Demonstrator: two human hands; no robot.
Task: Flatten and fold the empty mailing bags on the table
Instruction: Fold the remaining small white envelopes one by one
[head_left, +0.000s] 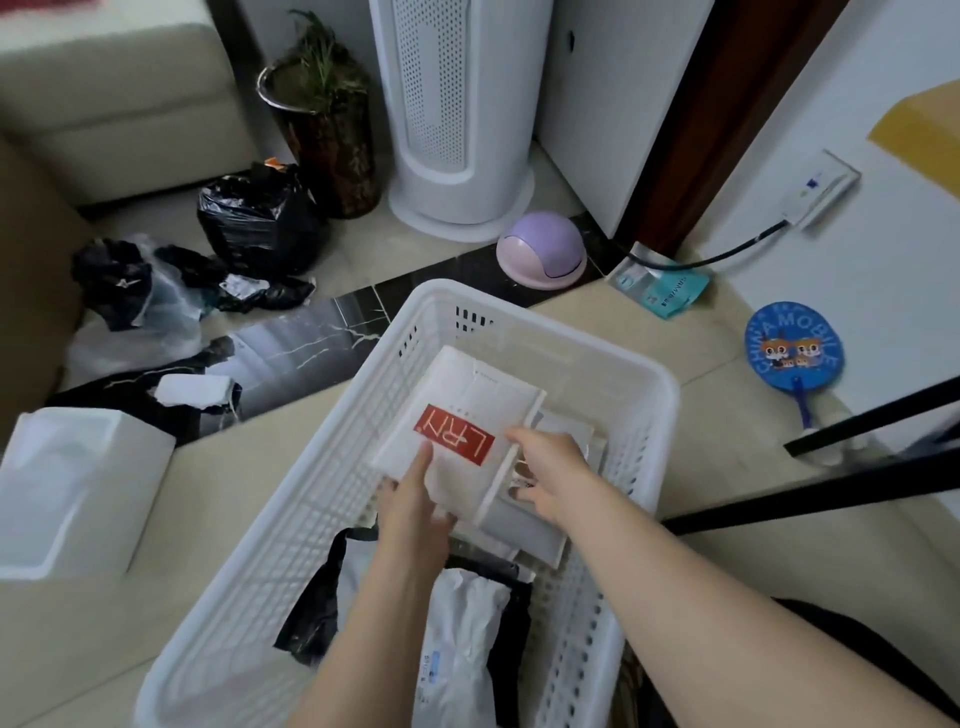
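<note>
step: folded white mailing bag (457, 415) with red label lowered into white basket (613, 358) | left hand (415, 512) pinches near corner, right hand (545, 475) curled on right edge | advice: fold kept pressed flat, laid squarely on stack below

A home living room: beyond the hands stand a beige upholstered sofa (104, 104), a tall white perforated tower air purifier (452, 114) and a dark potted plant (322, 114) on pale floor tiles, with a tied black plastic rubbish bag (254, 218) left of them.
</note>
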